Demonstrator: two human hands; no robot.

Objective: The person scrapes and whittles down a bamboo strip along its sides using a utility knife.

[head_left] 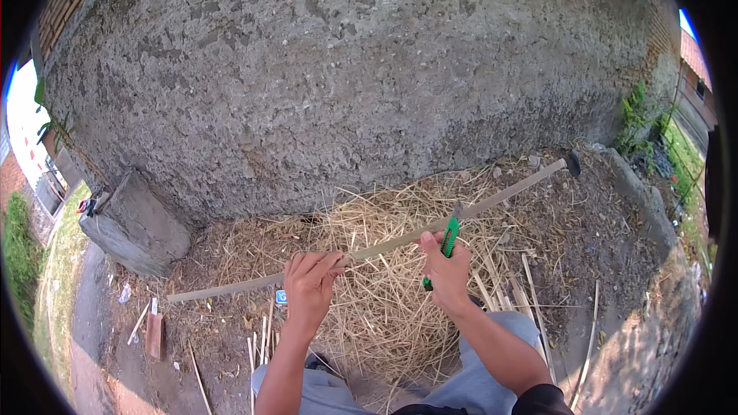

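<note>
A long, thin bamboo strip (pixel 400 241) stretches across the view, rising from lower left to upper right. My left hand (pixel 309 280) is closed around it left of the middle. In my right hand (pixel 448 270) is a green utility knife (pixel 450 238), its blade end up against the strip. The thumb of that hand lies along the knife, close to the strip. Beneath both hands spreads a heap of pale bamboo shavings (pixel 377 307). Whether the blade is cutting into the strip cannot be made out.
A rough grey wall (pixel 369 84) rises behind the shavings. At left stands a concrete block (pixel 142 227) with small items on top. A brick piece (pixel 154 336) and a blue packet (pixel 281 297) lie on the ground. More bamboo strips (pixel 534 300) lie near my legs.
</note>
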